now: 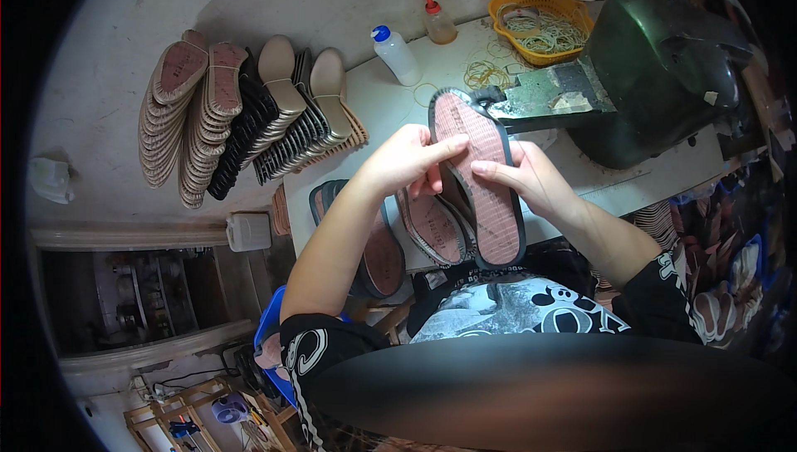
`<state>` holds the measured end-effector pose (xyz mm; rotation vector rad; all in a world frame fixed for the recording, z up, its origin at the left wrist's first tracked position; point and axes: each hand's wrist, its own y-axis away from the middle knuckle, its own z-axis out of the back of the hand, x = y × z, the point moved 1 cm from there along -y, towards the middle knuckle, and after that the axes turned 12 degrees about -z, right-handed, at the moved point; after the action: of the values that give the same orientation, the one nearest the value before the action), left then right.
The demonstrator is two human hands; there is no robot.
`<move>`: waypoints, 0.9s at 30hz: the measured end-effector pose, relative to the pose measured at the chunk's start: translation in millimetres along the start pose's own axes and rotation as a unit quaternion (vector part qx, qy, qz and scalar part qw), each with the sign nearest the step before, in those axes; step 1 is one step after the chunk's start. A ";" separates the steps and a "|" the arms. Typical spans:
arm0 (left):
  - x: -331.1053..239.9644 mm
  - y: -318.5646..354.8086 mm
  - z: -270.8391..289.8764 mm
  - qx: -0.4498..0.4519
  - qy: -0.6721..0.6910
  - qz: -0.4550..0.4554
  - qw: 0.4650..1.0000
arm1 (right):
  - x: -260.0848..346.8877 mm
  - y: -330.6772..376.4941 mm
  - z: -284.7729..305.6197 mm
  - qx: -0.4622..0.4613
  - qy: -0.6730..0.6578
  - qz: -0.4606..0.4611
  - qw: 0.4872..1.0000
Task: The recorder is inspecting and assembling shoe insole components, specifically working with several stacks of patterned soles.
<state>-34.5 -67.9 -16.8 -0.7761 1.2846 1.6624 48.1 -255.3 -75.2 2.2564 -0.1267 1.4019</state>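
Above the near edge of the table, both hands hold a long shoe insole (486,195) with a pink, line-patterned face and a dark rim. My left hand (403,161) grips its left side, thumb pressed on the pink face. From the other side my right hand (540,176) closes around the edge, its thumb also on the face. The insole's top end is beside the tip of a dark green machine's arm (552,97); whether they touch I cannot tell. Below my left hand lie another pink-faced insole (433,232) with a pleated rim and a darker-edged one (383,257).
Bundled insoles (174,112) stand in several stacks at left. Along the back of the white table (357,91) are a blue-capped bottle (398,58), a red-nozzled bottle (440,27) and an orange basket (544,58) of rubber bands. The green machine body (656,62) fills the right.
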 end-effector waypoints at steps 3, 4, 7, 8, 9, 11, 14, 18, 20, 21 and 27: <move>10.1 0.6 -1.5 -0.080 -0.015 -0.038 0.996 | 6.7 -10.1 -0.2 0.004 -0.004 0.003 1.000; 14.3 -3.8 -0.7 -0.118 -0.012 -0.038 0.992 | 7.4 -12.7 -0.3 0.005 -0.028 0.000 1.000; 9.5 -4.0 -2.3 -0.155 0.010 -0.056 0.986 | 6.4 -15.6 1.0 0.001 -0.066 -0.012 0.998; 7.7 -5.6 -4.7 -0.159 0.021 -0.071 0.985 | 4.1 -12.3 4.3 0.012 -0.080 -0.047 0.996; 7.7 -7.1 -4.5 -0.159 0.023 -0.070 0.985 | 1.4 -8.8 7.7 0.024 -0.093 -0.083 0.992; 10.1 -8.2 -0.9 -0.181 0.032 -0.067 0.981 | -8.6 8.2 10.5 0.066 0.006 -0.099 0.993; 10.6 -12.9 5.8 -0.191 0.027 -0.062 0.979 | -19.7 32.4 4.1 0.095 0.031 -0.174 0.980; 16.1 -23.7 20.8 -0.183 0.002 -0.038 0.982 | -23.8 36.5 -10.0 0.041 -0.091 -0.125 0.987; 16.8 -32.2 31.1 -0.171 -0.005 -0.025 0.985 | -22.0 30.0 -16.9 0.016 -0.124 -0.091 0.988; 15.2 -35.5 36.2 -0.170 -0.004 -0.025 0.985 | -20.1 26.8 -19.8 0.014 -0.124 -0.092 0.988; 6.2 -62.3 68.9 -0.212 -0.272 -0.064 0.937 | -5.8 4.7 -27.7 -0.028 -0.211 -0.033 0.977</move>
<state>21.5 5.3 -29.5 -0.5647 0.4867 1.8935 21.1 -248.2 -68.6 2.4543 -0.2222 0.8565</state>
